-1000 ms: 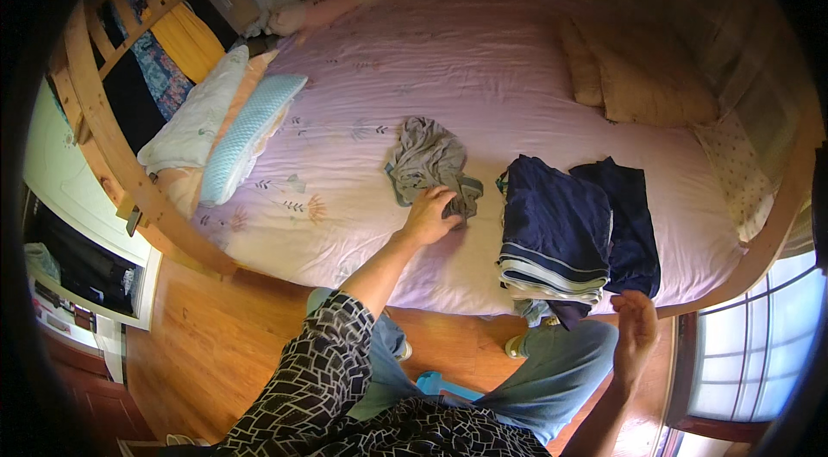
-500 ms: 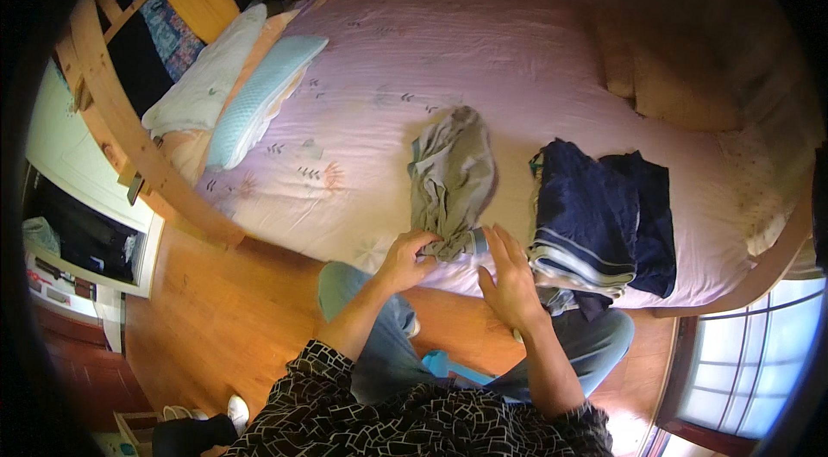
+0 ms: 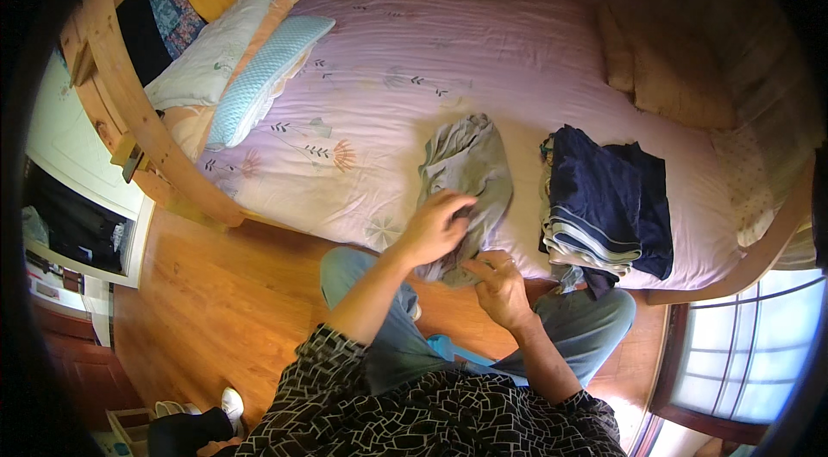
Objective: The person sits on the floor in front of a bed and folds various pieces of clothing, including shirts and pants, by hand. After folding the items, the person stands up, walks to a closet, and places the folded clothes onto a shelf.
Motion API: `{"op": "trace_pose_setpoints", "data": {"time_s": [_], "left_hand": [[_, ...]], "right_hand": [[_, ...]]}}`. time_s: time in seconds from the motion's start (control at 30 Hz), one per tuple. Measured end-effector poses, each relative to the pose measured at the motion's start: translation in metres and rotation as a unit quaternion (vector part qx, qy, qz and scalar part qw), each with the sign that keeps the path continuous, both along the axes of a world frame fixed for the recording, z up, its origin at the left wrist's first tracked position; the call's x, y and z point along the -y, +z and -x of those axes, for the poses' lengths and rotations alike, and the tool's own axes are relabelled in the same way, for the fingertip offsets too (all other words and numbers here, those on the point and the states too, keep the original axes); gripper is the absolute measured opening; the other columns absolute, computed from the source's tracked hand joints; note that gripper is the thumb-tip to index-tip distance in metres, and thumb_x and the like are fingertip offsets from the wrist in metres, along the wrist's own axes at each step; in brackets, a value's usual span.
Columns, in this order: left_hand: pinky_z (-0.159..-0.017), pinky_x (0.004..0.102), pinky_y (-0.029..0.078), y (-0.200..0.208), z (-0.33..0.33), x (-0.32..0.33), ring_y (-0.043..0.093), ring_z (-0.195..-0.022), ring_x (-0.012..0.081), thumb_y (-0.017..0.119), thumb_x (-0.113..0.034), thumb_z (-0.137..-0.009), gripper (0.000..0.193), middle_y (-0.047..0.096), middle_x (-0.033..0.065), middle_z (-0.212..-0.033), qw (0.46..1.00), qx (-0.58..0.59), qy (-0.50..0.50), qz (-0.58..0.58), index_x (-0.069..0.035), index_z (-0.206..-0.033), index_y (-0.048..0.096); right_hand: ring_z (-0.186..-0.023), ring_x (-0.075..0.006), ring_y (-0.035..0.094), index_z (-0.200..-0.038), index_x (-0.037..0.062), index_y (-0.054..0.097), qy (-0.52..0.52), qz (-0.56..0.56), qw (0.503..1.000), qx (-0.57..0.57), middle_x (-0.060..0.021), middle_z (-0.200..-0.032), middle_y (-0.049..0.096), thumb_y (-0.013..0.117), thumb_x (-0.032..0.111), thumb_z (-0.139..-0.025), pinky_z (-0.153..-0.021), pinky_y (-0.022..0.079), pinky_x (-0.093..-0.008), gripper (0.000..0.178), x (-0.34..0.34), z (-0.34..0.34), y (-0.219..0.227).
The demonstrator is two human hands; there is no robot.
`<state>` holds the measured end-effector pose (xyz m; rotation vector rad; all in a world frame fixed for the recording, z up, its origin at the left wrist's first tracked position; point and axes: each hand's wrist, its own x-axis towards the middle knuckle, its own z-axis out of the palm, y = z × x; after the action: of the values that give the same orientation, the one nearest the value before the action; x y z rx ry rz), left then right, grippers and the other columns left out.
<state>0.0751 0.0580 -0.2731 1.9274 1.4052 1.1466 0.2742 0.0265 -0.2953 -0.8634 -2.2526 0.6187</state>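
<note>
Gray garment [image 3: 476, 159] on bed [image 3: 535, 78]
Left hand [image 3: 434, 231] over it, right hand [image 3: 504, 289] at near end; grips half-curled, hold unclear.

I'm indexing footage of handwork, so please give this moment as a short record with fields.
Left hand: bare, fingers curled, over the crumpled grey cloth garment; grip unclear
Right hand: bare, at the garment's near end; grip unclear
Right of garment: stack of folded cloth topped with dark navy-blue fabric
Bed's left end: light-blue textured pillow beside a white pillow
Surface: pink-lilac floral bed cover
</note>
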Motion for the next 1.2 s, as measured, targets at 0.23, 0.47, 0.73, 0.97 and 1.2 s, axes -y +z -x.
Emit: {"op": "trace_pose_setpoints", "data": {"time_s": [0.23,0.47,0.73,0.97,1.2], "left_hand": [[-0.081,0.0399,0.048,-0.022,-0.045,-0.071,0.06,-0.096,0.0293,0.062,-0.005,-0.079,0.049,0.06,0.0178,-0.114,0.959,-0.258,0.107,0.051,-0.009,-0.127,0.052],[-0.068,0.0339,0.049,-0.051,0.099,0.003,0.061,-0.071,0.0224,0.06,-0.004,-0.076,0.032,0.063,0.0119,-0.079,0.903,0.117,0.413,-0.007,-0.004,-0.107,0.055],[-0.079,0.0375,0.048,-0.031,0.117,0.056,0.06,-0.09,0.0306,0.058,0.003,-0.074,0.032,0.062,0.0167,-0.097,0.938,-0.061,0.338,-0.056,-0.001,-0.106,0.06],[-0.086,0.041,0.048,-0.045,0.107,-0.059,0.058,-0.099,0.031,0.064,-0.009,-0.077,0.025,0.062,0.0137,-0.103,0.926,-0.268,0.266,-0.02,-0.005,-0.102,0.064],[-0.087,0.0391,0.05,-0.035,0.13,-0.095,0.062,-0.099,0.0316,0.06,-0.01,-0.075,0.029,0.065,0.0135,-0.109,0.868,-0.355,0.248,0.243,-0.011,-0.104,0.066]], "right_hand": [[-0.093,-0.0383,0.058,-0.112,0.0001,0.056,0.026,0.044,0.999,0.005,-0.0222,-0.099,0.059,0.057,-0.004,-0.068,-0.08,0.05,-0.0428,0.044,0.013,0.0,0.022],[-0.09,-0.0416,0.053,-0.117,0.0006,0.049,-0.107,0.032,0.994,-0.019,-0.0239,-0.098,0.055,0.052,-0.005,-0.072,-0.079,0.044,-0.047,0.045,0.0,-0.012,0.035],[-0.09,-0.0397,0.05,-0.104,-0.0013,0.052,-0.01,0.009,1.0,0.025,-0.0212,-0.093,0.051,0.051,-0.007,-0.065,-0.078,0.044,-0.0471,0.04,0.014,0.001,0.029],[-0.089,-0.0371,0.052,-0.093,-0.0015,0.054,0.066,-0.032,0.996,0.04,-0.0184,-0.091,0.054,0.055,-0.006,-0.063,-0.078,0.045,-0.0433,0.031,0.02,-0.004,0.042],[-0.087,-0.0338,0.057,-0.088,0.0005,0.06,0.086,-0.017,0.989,0.116,-0.0152,-0.085,0.061,0.068,0.001,-0.061,-0.076,0.047,-0.0413,0.027,0.015,-0.034,0.079]]}}
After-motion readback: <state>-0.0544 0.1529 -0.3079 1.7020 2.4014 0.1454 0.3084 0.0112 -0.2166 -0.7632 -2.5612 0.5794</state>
